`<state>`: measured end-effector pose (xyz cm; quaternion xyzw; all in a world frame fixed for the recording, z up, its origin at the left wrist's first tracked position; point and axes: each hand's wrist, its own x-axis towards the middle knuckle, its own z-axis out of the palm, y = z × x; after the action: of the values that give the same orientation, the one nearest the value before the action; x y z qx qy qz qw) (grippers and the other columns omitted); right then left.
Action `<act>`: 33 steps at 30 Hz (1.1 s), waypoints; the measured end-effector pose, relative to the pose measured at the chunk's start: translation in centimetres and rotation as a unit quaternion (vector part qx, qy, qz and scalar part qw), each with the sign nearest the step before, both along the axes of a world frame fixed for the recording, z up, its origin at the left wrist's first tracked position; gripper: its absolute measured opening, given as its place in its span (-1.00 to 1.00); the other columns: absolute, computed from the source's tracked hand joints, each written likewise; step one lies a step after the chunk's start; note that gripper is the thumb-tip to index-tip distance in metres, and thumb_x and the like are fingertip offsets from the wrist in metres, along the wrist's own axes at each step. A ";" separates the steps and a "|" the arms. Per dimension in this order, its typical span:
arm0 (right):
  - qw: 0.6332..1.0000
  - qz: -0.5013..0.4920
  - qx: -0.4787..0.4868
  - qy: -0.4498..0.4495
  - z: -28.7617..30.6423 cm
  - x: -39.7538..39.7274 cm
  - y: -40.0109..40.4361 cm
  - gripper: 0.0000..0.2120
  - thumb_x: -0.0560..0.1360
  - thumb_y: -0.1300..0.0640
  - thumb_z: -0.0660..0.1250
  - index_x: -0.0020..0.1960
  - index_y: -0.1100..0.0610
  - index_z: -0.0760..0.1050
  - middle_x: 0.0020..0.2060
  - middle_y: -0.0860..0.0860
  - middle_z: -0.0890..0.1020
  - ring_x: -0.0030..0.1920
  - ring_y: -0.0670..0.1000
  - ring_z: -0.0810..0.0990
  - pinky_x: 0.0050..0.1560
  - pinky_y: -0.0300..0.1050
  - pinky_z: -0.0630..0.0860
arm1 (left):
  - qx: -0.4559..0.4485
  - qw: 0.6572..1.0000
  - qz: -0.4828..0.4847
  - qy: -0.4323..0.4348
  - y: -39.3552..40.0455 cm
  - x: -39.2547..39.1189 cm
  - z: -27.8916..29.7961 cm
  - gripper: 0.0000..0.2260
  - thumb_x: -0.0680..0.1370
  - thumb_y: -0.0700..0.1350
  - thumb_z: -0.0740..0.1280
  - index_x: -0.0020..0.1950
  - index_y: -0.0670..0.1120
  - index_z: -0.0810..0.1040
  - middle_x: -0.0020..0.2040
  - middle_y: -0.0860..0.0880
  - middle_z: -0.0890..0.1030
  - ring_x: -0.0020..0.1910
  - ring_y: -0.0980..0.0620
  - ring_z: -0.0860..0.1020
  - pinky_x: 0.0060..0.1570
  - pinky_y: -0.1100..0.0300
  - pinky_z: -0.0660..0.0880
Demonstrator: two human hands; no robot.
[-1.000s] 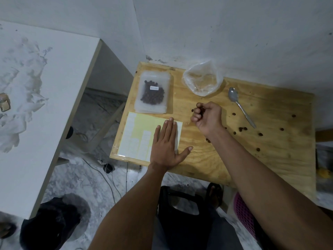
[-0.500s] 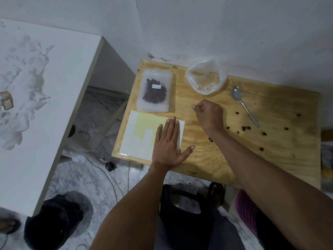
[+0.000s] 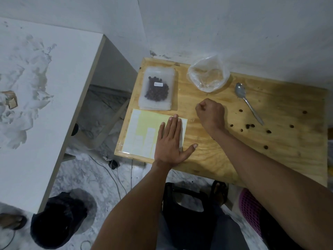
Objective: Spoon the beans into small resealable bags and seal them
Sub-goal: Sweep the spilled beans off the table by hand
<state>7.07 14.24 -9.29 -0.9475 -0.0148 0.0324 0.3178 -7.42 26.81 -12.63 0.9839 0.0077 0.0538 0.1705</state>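
Observation:
A frosted resealable bag (image 3: 157, 89) holding dark beans lies flat on a stack of similar bags at the table's far left. My left hand (image 3: 169, 141) presses flat on a yellow label sheet (image 3: 142, 130) in a clear sleeve. My right hand (image 3: 210, 112) is curled into a fist, knuckles up, resting on the wood between the sheet and the spoon (image 3: 248, 103). Whatever is inside the fist is hidden. Several loose beans (image 3: 250, 125) are scattered to the right of it.
A crumpled clear plastic bag (image 3: 209, 76) stands open by the wall. The wooden table (image 3: 288, 159) sits in a corner, with a white desk (image 3: 45, 105) to the left. A dark bag and a pink basket (image 3: 250, 210) lie on the floor below.
My right hand's fingers have curled tighter into a fist, and the bean that lay by its fingertips is no longer visible. My left hand stays flat on the sheet.

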 end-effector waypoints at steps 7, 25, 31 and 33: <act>0.720 -0.275 0.569 0.287 4.0 -0.1 0.4 -0.85 0.42 0.24 0.17 -0.31 0.20 0.43 -0.54 -0.03 0.21 -0.54 -0.04 0.13 -0.46 -0.17 0.21 | 0.008 1.000 -0.002 0.028 0.1 0.0 0.1 -0.09 0.54 0.40 0.20 0.62 -0.24 0.12 0.65 -0.18 0.08 0.64 -0.10 0.02 0.56 -0.17 0.09; 0.991 -0.088 0.099 0.036 2.5 -5.9 -6.3 -0.58 0.44 0.19 0.37 -0.52 0.10 0.27 -0.60 -0.07 0.26 -0.52 -0.09 0.23 -0.41 -0.13 0.26 | 0.029 0.998 -0.008 0.054 0.1 0.0 0.3 -0.10 0.55 0.41 0.16 0.63 -0.23 0.11 0.66 -0.17 0.04 0.65 -0.08 -0.03 0.59 -0.13 -0.01; 0.997 -0.074 0.008 0.020 1.0 -9.3 -8.3 -0.77 0.50 -0.02 0.45 -0.22 0.11 0.64 -0.38 -0.02 0.63 -0.35 -0.01 0.57 -0.27 -0.21 0.37 | 0.017 0.999 -0.003 0.038 0.1 -0.1 0.1 -0.11 0.54 0.40 0.20 0.62 -0.24 0.14 0.65 -0.17 0.08 0.65 -0.09 0.01 0.59 -0.13 0.00; 0.997 -0.070 -0.027 0.032 0.8 -9.9 -8.4 -0.72 0.48 -0.09 0.46 0.01 0.12 0.69 -0.19 0.05 0.72 -0.18 0.06 0.66 -0.22 -0.22 0.38 | 0.014 0.999 -0.002 0.030 0.1 -0.1 0.0 -0.11 0.54 0.40 0.22 0.61 -0.24 0.16 0.64 -0.17 0.11 0.64 -0.10 0.04 0.58 -0.13 0.02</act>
<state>-2.81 5.83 -8.54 -0.9528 0.0622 0.0406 0.2943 -7.53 26.89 -12.59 0.9873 0.0105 0.0245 0.1564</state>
